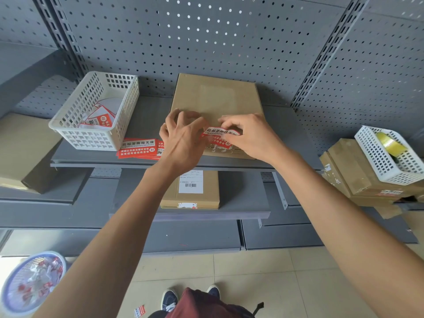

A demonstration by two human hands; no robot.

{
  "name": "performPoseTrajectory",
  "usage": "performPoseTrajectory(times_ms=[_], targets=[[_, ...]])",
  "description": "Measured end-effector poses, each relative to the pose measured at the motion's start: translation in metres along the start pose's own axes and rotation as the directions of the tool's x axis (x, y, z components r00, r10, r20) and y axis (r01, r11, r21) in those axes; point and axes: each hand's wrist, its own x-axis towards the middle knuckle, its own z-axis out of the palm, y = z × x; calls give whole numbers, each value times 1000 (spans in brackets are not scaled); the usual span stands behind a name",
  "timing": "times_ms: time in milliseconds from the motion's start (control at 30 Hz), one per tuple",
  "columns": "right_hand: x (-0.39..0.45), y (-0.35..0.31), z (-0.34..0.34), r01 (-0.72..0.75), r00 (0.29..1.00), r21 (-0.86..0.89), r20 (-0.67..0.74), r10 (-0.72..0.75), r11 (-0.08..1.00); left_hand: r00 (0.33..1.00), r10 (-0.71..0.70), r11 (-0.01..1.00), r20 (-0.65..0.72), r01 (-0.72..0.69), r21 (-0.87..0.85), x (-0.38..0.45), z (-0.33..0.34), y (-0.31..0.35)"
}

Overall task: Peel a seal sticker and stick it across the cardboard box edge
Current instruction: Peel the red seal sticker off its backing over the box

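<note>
Can't really see much of the seal sticker, both hands cover its ends, and the right hand hides the last characters of the print. Whether it's touching the cardboard box yet, no idea, the near edge sits behind the left hand. The sticker stack is partly tucked under that wrist. Stuff in the round basket bottom left is blurry and cropped.

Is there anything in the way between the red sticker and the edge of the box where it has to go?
Nothing visible is. Both hands, left hand and right hand, hold the red sticker right over the near edge of the cardboard box. Only the person's own fingers sit around it.
</note>
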Motion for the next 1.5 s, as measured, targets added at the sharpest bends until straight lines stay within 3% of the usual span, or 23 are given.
performPoseTrajectory(times_ms=[167, 433, 1067, 1267, 1400, 1500], targets=[[-6, 6, 1, -33, 999, 96, -24, 35, 995, 1000, -2, 1000, 8, 2, -3, 0, 1, -1], [-4, 12, 3, 30, 995, -11, -91, -31, 999, 1000, -6, 1000, 6, 6, -10, 0, 0, -1], [-5, 17, 3, 37, 999, 42, -7, -36, 998, 1000, 4, 999, 30, -3, -36, -1, -6, 0], [-15, 21, 10, 76, 991, 63, -116, -69, 995, 999, 1, 999, 43, 1, -46, -1, -8, 1], [-20, 25, 16, 98, 974, 199, -220, -53, 975, 999, 1, 999, 52, 2, -53, -2, -9, 0], [-20, 30, 12, 105, 966, 79, -247, -83, 991, 999, -1, 998, 51, 4, -56, -2, -9, 0]])
